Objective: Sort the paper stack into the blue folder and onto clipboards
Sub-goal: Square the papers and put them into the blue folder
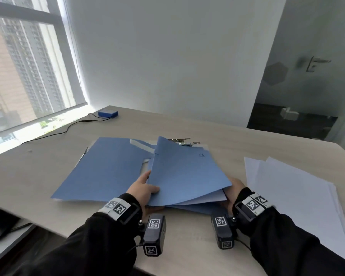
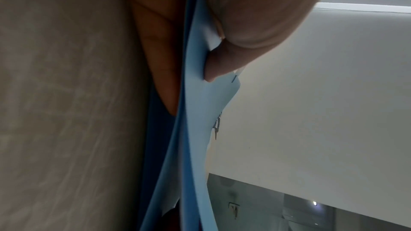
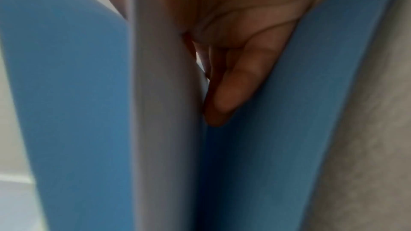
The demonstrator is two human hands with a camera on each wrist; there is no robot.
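A blue folder (image 1: 187,172) lies mid-table with its front cover lifted at the near edge. My left hand (image 1: 143,188) pinches that cover's near-left corner, thumb on top and fingers (image 2: 160,59) beneath the blue folder (image 2: 195,129). My right hand (image 1: 236,187) is at the near-right corner. Its fingers (image 3: 240,80) lie inside between the white sheets (image 3: 160,111) and the back cover (image 3: 266,147), holding those sheets (image 1: 205,199). The loose paper stack (image 1: 293,188) lies fanned out to the right. Metal clips of the clipboards (image 1: 182,141) show behind the folder.
A second blue folder (image 1: 104,172) lies flat to the left, overlapping the first. A small blue box (image 1: 108,113) with a black cable (image 1: 68,128) sits at the far-left corner by the window. The table (image 1: 237,140) ends at a wall behind.
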